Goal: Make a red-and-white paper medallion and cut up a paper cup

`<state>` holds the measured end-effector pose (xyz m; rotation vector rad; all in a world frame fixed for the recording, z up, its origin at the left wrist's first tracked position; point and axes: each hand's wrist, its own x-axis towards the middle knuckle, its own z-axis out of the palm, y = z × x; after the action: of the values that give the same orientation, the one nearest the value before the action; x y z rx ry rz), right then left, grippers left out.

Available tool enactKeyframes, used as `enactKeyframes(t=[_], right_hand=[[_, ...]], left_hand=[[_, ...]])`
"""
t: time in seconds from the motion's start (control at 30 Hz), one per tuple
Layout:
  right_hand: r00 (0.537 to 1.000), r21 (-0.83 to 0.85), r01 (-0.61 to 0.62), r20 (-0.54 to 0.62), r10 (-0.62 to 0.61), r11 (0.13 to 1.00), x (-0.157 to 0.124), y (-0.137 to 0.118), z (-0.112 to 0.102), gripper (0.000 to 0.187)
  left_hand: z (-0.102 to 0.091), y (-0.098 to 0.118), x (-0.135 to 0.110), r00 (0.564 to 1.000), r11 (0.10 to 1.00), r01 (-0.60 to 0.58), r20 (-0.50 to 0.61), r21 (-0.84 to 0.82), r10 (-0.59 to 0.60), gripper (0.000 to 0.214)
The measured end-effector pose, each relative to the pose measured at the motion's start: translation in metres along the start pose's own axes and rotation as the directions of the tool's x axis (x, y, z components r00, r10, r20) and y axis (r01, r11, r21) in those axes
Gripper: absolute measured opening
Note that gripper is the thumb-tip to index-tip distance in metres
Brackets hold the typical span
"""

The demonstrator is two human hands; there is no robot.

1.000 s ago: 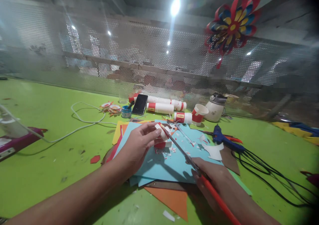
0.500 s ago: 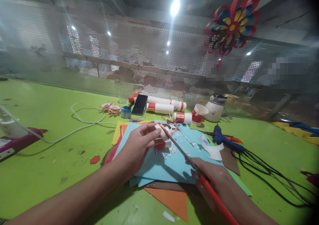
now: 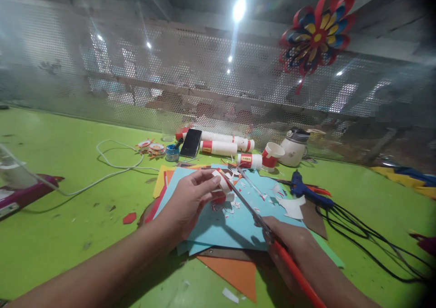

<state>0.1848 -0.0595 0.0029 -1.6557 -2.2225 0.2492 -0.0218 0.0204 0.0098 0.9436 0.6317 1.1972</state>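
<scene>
My left hand (image 3: 190, 196) pinches a small red and white paper cup piece (image 3: 223, 184) between thumb and fingers. In my right hand (image 3: 293, 240) is a pair of scissors (image 3: 250, 211) with red handles, its long blades pointing up and left. The blade tips meet the upper edge of the cup piece; whether paper lies between them I cannot tell. Below it, another red and white cup piece (image 3: 229, 198) shows in part. Light blue paper sheets (image 3: 211, 231) lie beneath both hands, strewn with red and white scraps. A white paper offcut (image 3: 293, 206) rests on their right side.
Behind the sheets stand stacked paper cups (image 3: 218, 148), an upright cut cup (image 3: 272, 156), a phone (image 3: 191, 143), a blue paint jar (image 3: 172, 153) and a white kettle (image 3: 294, 148). A blue glue gun (image 3: 309, 192) with black cables lies right. A purple power strip (image 3: 29, 196) is left.
My right hand's fingers and the scissor handles have shifted very slightly. My left hand and the cup piece stay almost where they were.
</scene>
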Motion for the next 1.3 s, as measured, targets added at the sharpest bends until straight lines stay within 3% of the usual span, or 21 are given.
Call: enactKeyframes(t=[0.3,0.63,0.8,1.07,1.3], right_hand=[[0.999,-0.052,0.042,0.019,-0.041,0.998,0.000,0.013,0.007,0.018],[0.999,-0.046,0.031,-0.009,-0.031,0.998,0.001,0.008,0.002,0.010],[0.996,-0.043,0.080,0.038,-0.079,0.996,0.004,0.014,0.001,0.013],[0.991,0.005,0.129,0.031,-0.129,0.992,0.006,0.012,-0.004,0.010],[0.995,0.056,0.100,0.022,-0.101,0.993,0.006,0.013,-0.008,0.006]], left_hand=[[0.001,0.000,0.000,1.000,1.000,0.000,0.009,0.029,0.000,0.025],[0.001,0.005,0.000,0.999,0.998,0.038,0.002,-0.049,-0.038,0.020],[-0.002,0.009,0.002,0.999,0.998,0.032,-0.034,-0.045,-0.033,0.025],[-0.006,0.010,0.003,0.998,0.999,0.035,0.059,-0.017,-0.034,0.019],[-0.007,0.013,0.003,0.997,0.997,0.071,0.039,0.011,-0.072,0.017]])
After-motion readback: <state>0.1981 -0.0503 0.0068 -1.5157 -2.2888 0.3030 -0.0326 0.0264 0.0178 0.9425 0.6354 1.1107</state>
